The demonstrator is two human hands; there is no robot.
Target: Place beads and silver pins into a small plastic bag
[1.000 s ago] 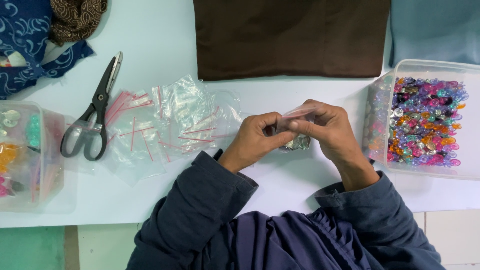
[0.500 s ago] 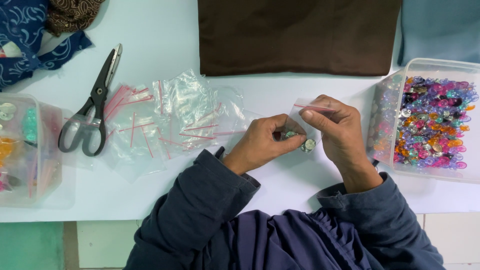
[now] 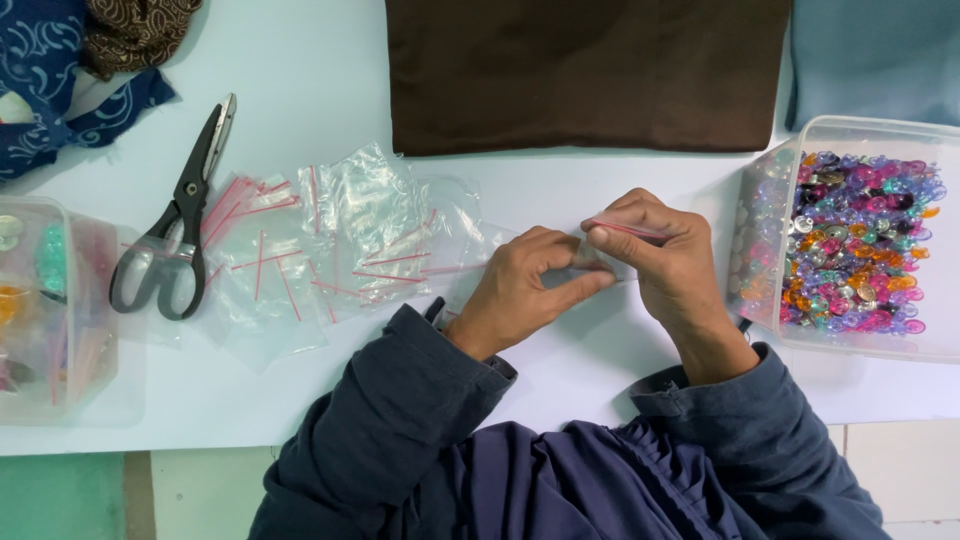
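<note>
Both hands [image 3: 600, 265] now lower, bag [image 3: 625, 229] pinched

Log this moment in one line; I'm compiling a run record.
left hand: pinching small clear bag | right hand: pinching bag's red-striped top | nearby: bead tub, bag pile, scissors

Dark navy sleeves [image 3: 420, 400] — buttoned cuffs
</note>
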